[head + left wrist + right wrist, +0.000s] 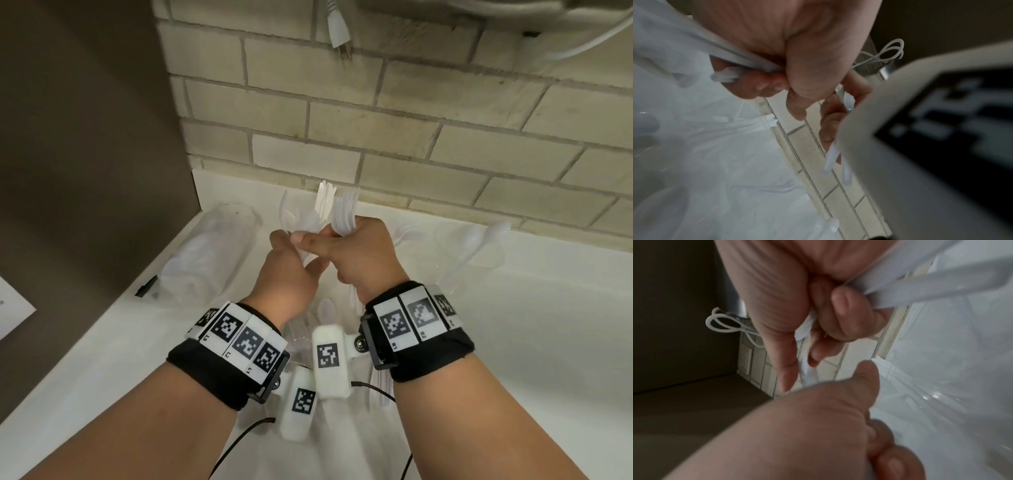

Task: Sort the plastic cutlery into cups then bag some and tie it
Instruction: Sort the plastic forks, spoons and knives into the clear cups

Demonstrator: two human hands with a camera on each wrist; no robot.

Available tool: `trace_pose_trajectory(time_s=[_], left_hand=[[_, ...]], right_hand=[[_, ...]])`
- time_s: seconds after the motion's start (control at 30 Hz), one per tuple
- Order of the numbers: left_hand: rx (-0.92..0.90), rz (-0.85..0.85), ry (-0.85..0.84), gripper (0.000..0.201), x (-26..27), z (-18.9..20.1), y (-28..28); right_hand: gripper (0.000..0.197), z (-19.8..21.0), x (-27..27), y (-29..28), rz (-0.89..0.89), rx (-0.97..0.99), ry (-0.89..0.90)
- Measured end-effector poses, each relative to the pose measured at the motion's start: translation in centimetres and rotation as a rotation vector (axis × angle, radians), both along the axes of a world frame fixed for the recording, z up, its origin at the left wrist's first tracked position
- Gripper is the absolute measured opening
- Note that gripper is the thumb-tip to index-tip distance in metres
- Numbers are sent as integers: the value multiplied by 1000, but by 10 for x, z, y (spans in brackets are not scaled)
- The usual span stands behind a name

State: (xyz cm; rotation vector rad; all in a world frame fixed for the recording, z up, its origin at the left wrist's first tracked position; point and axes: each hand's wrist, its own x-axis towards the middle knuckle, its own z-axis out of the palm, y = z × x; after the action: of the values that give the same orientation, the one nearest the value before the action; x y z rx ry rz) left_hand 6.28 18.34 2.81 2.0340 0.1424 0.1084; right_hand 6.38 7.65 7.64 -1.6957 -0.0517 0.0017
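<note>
Both hands meet above the white counter point(513, 342) in the head view. My right hand point(346, 250) grips a bundle of white plastic forks point(346, 209), tines pointing up toward the wall. My left hand point(291, 243) touches it from the left and holds several white cutlery pieces point(303, 216) of its own. In the left wrist view, curled left fingers point(764, 84) clamp white handles point(748, 63). The right wrist view shows the right fingers point(840, 305) wrapped round white handles point(920, 287). A clear cup point(448, 240) with spoons point(493, 233) stands at the right by the wall.
A clear plastic package point(212, 250) lies at the left beside a brown panel point(85, 154). Loose white cutlery point(325, 311) lies on the counter under my wrists. A brick wall point(411, 120) closes the back, with a hanging plug point(339, 31).
</note>
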Motion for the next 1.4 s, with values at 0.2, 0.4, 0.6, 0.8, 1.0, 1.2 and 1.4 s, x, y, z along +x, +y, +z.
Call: trace_pose_trajectory(time_s=[0.2, 0.4, 0.6, 0.8, 1.0, 1.2, 1.4], left_hand=[[-142, -90, -36, 42, -3, 2, 3], [-554, -150, 16, 11, -8, 2, 4], [-810, -125, 126, 19, -8, 4, 3], [-756, -111, 136, 21, -9, 3, 4], [-646, -184, 131, 21, -9, 3, 3], [-671, -194, 135, 24, -4, 2, -4], [-641, -203, 149, 25, -3, 0, -8]], right_hand=[[21, -1, 4, -6, 1, 24, 24], [12, -12, 14, -11, -51, -99, 10], [5, -10, 14, -23, -65, -46, 5], [15, 17, 34, -60, -240, -12, -216], [15, 25, 76, -86, -335, 79, -337], [10, -19, 98, -84, -330, 1, -204], [25, -31, 101, -86, -303, 25, -177]])
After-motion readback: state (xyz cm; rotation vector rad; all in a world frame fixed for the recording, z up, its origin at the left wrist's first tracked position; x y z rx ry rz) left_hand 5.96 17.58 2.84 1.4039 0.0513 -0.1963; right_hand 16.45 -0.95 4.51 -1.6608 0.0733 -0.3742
